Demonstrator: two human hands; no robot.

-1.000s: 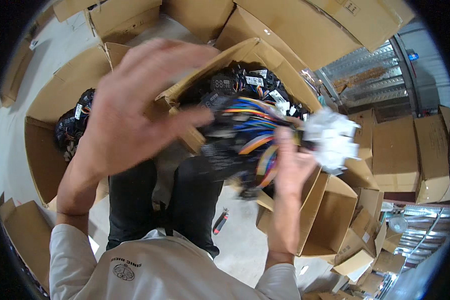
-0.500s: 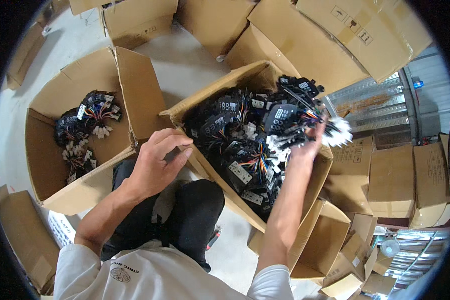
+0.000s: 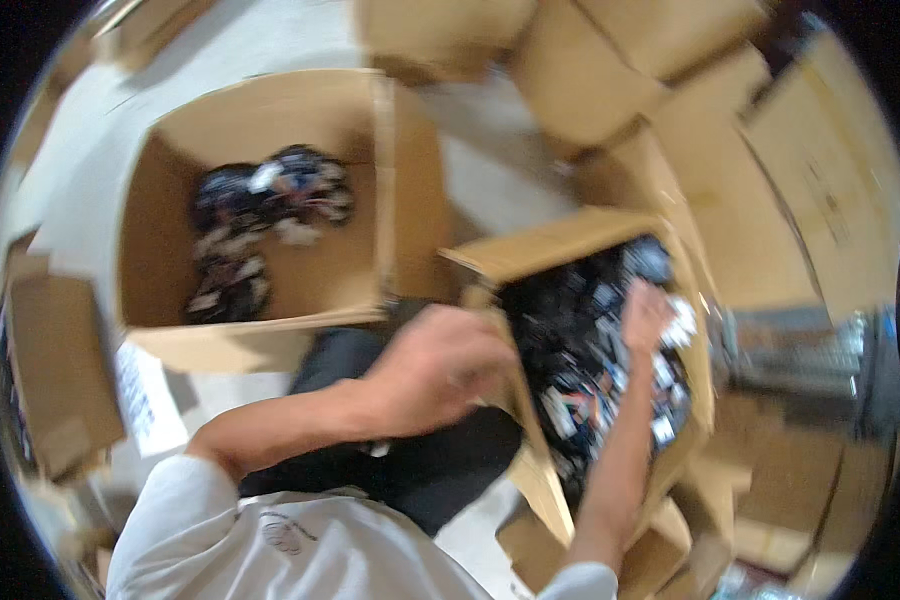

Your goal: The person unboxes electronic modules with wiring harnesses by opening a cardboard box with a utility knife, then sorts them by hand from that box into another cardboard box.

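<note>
My right hand [image 3: 647, 318] is inside the right cardboard box [image 3: 570, 245], closed on a bundle of wired display panels [image 3: 647, 260]. White connectors [image 3: 682, 322] stick out beside that hand. Under it lies a heap of black display panels [image 3: 560, 310] with coloured wires and white plugs, smeared by motion. My left hand [image 3: 440, 370] hovers over my knees, near the wall of that box. Its fingers look curled but are too blurred to read, and no object shows in it.
To the left stands a larger open box [image 3: 255, 345] holding several bundles of similar panels [image 3: 225, 200]. More cardboard boxes [image 3: 65, 370] stand at the far left, along the back and on the right. A white printed sheet [image 3: 150, 395] lies on the floor by the left box.
The whole view has swung left, so both boxes appear farther right. My right hand with the bundle appears lower against the box. My left hand has come away from the box edge, its fingers more curled.
</note>
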